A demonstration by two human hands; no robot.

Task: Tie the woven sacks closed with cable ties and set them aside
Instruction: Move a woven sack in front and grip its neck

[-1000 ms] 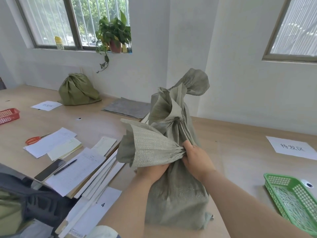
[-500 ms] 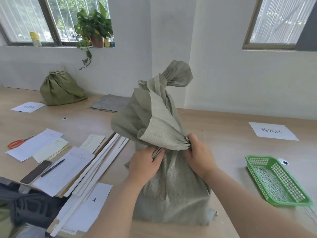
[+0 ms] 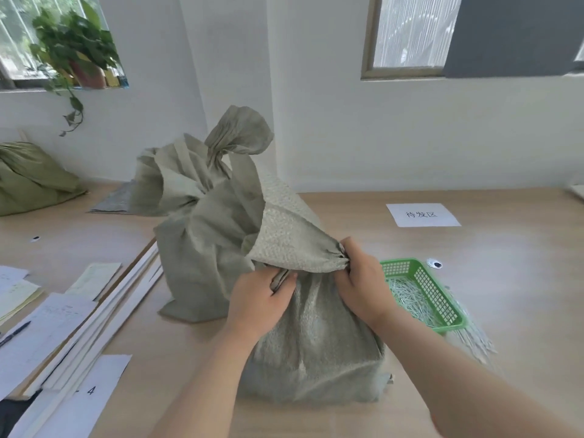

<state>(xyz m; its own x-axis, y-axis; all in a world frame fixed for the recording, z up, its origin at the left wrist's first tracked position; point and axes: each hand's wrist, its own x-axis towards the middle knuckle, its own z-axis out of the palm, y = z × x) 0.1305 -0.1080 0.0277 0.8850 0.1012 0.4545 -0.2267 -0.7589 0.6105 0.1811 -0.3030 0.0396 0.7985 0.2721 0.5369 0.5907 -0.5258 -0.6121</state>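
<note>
Both hands clamp the gathered neck of the near woven sack (image 3: pixel 316 343), which stands upright on the table (image 3: pixel 474 241) at frame centre, approx 6 o'clock of everything else. Right hand (image 3: pixel 363 282) pinches the bunched throat at its 3 o'clock end, fingers curled over the puckered fabric; left hand (image 3: pixel 259 298) grips the same neck at the 9 o'clock end, a fold of cloth pressed under thumb and fingers. The hands sit near each other w/ the cinched neck between them, not touching one another. Above the grip the sack's loose mouth flares up toward 11 o'clock, pale weave showing. No tie can be made out on this neck. Directly behind, at 11 o'clock and touching or overlapping the flared mouth, stands a second sack (image 3: pixel 202 248), its top already twisted into a knotted tuft; what holds it shut can't be told. At 3 o'clock of the right hand, just beside the wrist, sits a green basket (image 3: pixel 423 279) w/ pale cable ties (image 3: pixel 410 295) heaped inside; more ties spill onto the table past its near edge. Further out at 1 o'clock lies a white paper label (image 3: pixel 423 214) w/ printed characters. At 9 o'clock: stacked white strips and papers (image 3: pixel 63 311), a pen (image 3: pixel 14 333), a sheet marked "4" (image 3: pixel 91 390). Far off at 10 o'clock a third green sack (image 3: pixel 28 181) rests by the wall, below a potted plant (image 3: pixel 76 52) on the window sill.
</note>
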